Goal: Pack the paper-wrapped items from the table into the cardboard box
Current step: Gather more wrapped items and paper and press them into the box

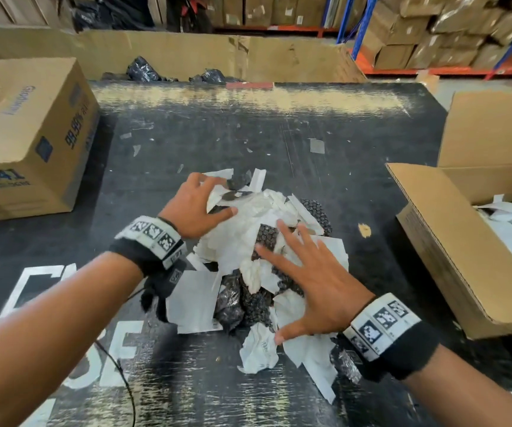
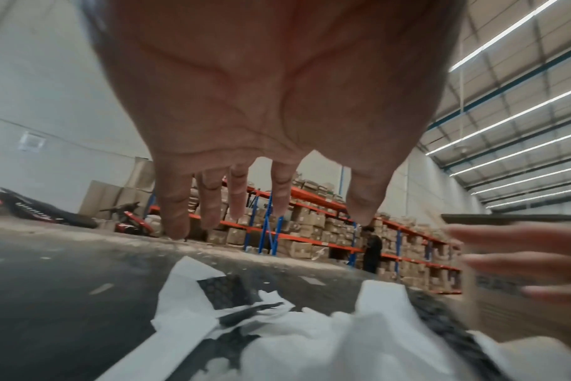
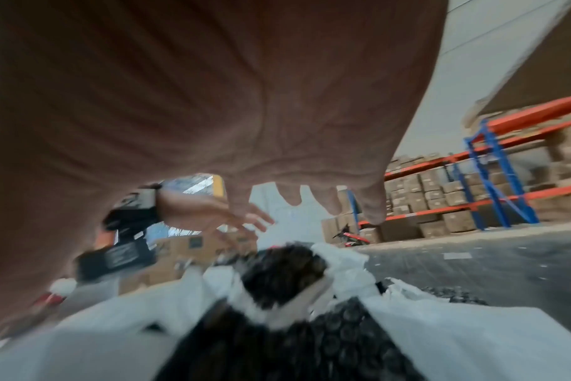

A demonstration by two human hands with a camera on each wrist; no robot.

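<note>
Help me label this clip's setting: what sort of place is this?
Most likely a warehouse packing area: orange-and-blue pallet racks stacked with cartons, an open cardboard box beside the worktable, and long ceiling strip lights.

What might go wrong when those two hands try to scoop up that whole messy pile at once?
1. The pile is loose: white paper sheets and black bubble-wrapped packets lie mixed, so some will likely slip out between the spread left hand and right hand.
2. The open cardboard box stands off to the right, so pieces may drop on the table on the way.
</note>
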